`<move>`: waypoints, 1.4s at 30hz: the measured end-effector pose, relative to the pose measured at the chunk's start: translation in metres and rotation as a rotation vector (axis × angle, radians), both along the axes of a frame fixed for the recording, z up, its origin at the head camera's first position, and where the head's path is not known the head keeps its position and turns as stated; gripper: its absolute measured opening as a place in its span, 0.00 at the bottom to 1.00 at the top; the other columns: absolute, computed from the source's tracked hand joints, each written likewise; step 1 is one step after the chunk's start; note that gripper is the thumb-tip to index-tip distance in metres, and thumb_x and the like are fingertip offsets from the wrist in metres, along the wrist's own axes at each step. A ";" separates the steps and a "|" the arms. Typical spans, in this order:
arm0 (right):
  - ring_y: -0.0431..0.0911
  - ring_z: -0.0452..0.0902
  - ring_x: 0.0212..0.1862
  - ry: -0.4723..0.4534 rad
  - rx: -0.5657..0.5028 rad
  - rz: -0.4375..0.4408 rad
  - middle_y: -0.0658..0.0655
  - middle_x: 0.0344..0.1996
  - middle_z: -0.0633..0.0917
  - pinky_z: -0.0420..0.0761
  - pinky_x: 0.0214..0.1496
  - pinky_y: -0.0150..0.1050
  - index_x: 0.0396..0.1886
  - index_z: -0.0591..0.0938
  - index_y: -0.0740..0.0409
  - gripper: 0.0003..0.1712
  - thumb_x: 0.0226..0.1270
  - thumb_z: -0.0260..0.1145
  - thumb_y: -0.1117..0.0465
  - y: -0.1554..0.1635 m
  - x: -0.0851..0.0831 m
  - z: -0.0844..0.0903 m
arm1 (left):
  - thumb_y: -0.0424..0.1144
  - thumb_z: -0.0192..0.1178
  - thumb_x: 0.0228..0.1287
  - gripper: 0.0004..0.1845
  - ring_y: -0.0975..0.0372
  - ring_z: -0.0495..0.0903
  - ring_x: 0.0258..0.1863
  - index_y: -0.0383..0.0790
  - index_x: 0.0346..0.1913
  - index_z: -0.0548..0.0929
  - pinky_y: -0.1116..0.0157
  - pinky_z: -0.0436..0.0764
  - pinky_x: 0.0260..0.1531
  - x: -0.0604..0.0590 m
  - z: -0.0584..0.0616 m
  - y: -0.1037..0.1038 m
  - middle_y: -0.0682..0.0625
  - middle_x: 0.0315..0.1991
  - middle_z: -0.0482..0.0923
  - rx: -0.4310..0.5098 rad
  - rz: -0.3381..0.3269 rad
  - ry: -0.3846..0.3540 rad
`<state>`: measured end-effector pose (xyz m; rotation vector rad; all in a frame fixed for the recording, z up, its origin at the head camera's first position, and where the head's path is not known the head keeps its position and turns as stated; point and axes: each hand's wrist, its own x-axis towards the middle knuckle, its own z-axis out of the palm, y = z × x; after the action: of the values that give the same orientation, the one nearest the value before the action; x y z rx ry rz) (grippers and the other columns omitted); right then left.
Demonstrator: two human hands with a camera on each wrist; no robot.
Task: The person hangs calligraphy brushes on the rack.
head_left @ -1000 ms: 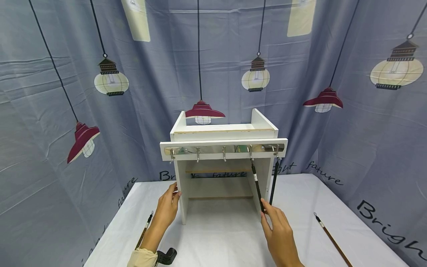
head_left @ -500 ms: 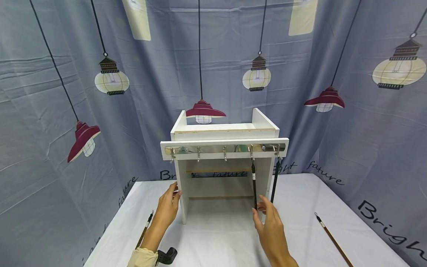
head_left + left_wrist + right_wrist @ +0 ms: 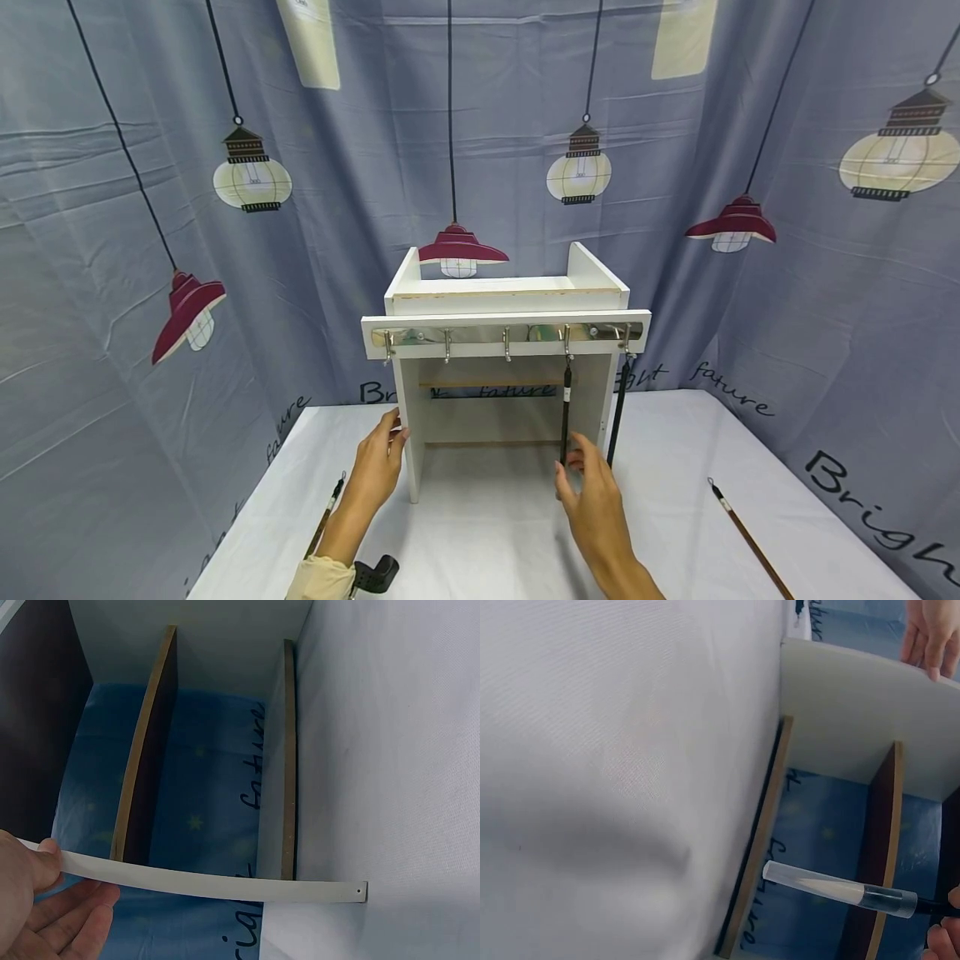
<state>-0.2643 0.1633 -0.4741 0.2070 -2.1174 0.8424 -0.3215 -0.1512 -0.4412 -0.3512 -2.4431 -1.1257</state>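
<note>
A white shelf unit (image 3: 506, 307) stands on the table, with a metal hook rail (image 3: 480, 337) across its front. My left hand (image 3: 377, 467) grips the front edge of its left side panel (image 3: 187, 884), thumb on one face and fingers on the other. From the second hook from the right hangs a black-handled calligraphy brush (image 3: 566, 421); its clear cap (image 3: 889, 900) over pale bristles shows in the right wrist view. My right hand (image 3: 596, 508) holds its lower part between thumb and curled fingers. Another dark brush (image 3: 618, 408) hangs from the rightmost hook, just beside.
Brown-handled brushes lie on the white table (image 3: 675, 467): one (image 3: 750, 537) to the right, another (image 3: 326, 517) partly behind my left forearm. Two inner shelf boards (image 3: 289, 765) cross the unit. A lamp-patterned curtain (image 3: 337, 208) surrounds the table.
My right hand has moved left with the hanging brush, which has swung from a slant to the right to nearly straight down. My left hand has stayed on the side panel.
</note>
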 end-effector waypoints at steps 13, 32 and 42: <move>0.54 0.86 0.46 -0.009 -0.001 0.009 0.59 0.43 0.88 0.88 0.45 0.52 0.70 0.74 0.63 0.36 0.64 0.77 0.71 -0.001 -0.006 0.003 | 0.32 0.53 0.83 0.21 0.38 0.84 0.58 0.27 0.71 0.71 0.44 0.86 0.55 -0.001 0.004 -0.001 0.28 0.62 0.80 0.003 0.004 -0.005; 0.43 0.79 0.37 0.161 0.139 -0.058 0.49 0.34 0.83 0.76 0.43 0.22 0.53 0.86 0.61 0.21 0.59 0.77 0.71 0.045 0.031 0.022 | 0.33 0.53 0.83 0.21 0.39 0.84 0.58 0.28 0.72 0.71 0.45 0.87 0.55 -0.001 0.001 -0.001 0.29 0.62 0.80 0.012 0.001 -0.008; 0.46 0.75 0.34 0.088 0.130 -0.250 0.53 0.32 0.83 0.74 0.34 0.26 0.48 0.87 0.60 0.15 0.61 0.74 0.67 0.114 0.048 0.016 | 0.33 0.53 0.83 0.21 0.38 0.84 0.58 0.27 0.71 0.72 0.45 0.87 0.54 -0.002 -0.002 0.000 0.28 0.62 0.80 0.007 0.004 -0.005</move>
<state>-0.2158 0.2772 -0.4576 0.0437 -2.0644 0.5404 -0.3233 -0.1513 -0.4430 -0.3424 -2.4422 -1.1344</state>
